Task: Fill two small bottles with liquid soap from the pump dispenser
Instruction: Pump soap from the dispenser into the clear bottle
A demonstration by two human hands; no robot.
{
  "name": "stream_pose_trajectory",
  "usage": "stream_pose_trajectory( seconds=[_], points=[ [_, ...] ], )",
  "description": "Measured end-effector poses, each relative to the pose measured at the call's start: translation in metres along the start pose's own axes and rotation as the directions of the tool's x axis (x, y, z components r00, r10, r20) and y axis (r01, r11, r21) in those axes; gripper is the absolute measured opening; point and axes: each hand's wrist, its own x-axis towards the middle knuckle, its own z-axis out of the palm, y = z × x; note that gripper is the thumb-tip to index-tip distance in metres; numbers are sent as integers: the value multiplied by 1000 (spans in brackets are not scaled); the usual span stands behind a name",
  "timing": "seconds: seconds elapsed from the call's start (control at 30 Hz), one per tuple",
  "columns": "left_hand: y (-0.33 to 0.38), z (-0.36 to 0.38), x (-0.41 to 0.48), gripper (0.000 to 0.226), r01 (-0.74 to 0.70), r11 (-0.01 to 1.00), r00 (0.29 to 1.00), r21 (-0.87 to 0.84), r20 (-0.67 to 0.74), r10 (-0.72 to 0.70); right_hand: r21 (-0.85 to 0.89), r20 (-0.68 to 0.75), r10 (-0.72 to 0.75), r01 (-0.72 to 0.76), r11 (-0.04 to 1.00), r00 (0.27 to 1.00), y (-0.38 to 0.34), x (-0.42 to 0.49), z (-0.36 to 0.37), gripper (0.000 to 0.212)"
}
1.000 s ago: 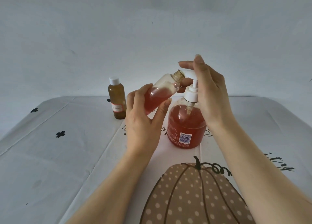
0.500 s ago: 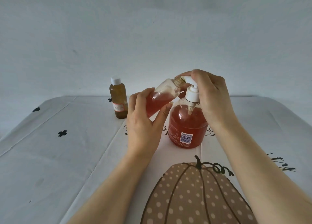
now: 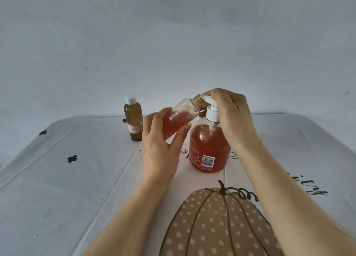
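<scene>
Soap bottle (image 3: 179,115), uncapped and partly filled with red liquid, is held above the surface (image 3: 57,178). It is tilted, its long axis rising to the right, so its threaded mouth meets the spout of the dispenser (image 3: 210,149). The left hand (image 3: 161,142) wraps round its lower body. The right hand (image 3: 231,113) curls over the pump head. The dispenser stands upright mid-surface. A capped brown bottle (image 3: 133,118) stands near the far edge, to its left.

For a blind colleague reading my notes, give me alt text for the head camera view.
A left hand holds an uncapped small bottle, part full of red soap, tilted with its mouth at the nozzle of a pump dispenser whose head the right hand grips. A capped amber bottle stands behind, to the left, on a pumpkin-print tablecloth.
</scene>
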Motion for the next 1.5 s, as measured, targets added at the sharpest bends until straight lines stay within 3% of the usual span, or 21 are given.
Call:
stream_pose_trajectory(
  seconds=[0.2, 0.4, 0.67, 0.83, 1.17, 1.4, 1.5],
  points=[
    [4, 2, 3, 51, -20, 1000, 1000, -7, -11, 20, -49, 23, 11, -10, 999, 1000, -7, 4, -5, 40],
    [2, 4, 4, 51, -30, 999, 999, 20, -28, 31, -87, 45, 43, -39, 995, 998, -15, 4, -6, 61],
    [3, 3, 4, 52, -22, 1000, 1000, -2, -14, 22, -65, 15, 36, -35, 997, 999, -9, 6, -4, 52],
    [5, 3, 4, 50, -25, 1000, 1000, -12, -6, 25, 55, -19, 1, 0, 998, 1000, -6, 4, -1, 36],
    [-2, 2, 1, 50, -13, 1000, 1000, 15, 9, 13, 19, 56, 11, -13, 1000, 998, 4, 5, -6, 38],
    [2, 1, 3, 53, -1, 1000, 1000, -6, 7, 1, -87, -16, -21, 20, 996, 1000, 3, 2, -4, 45],
    [5, 2, 3, 53, 1, 1000, 1000, -19, 2, -1, -56, -22, -4, 3, 998, 1000, -4, 1, -4, 46]
  ],
)
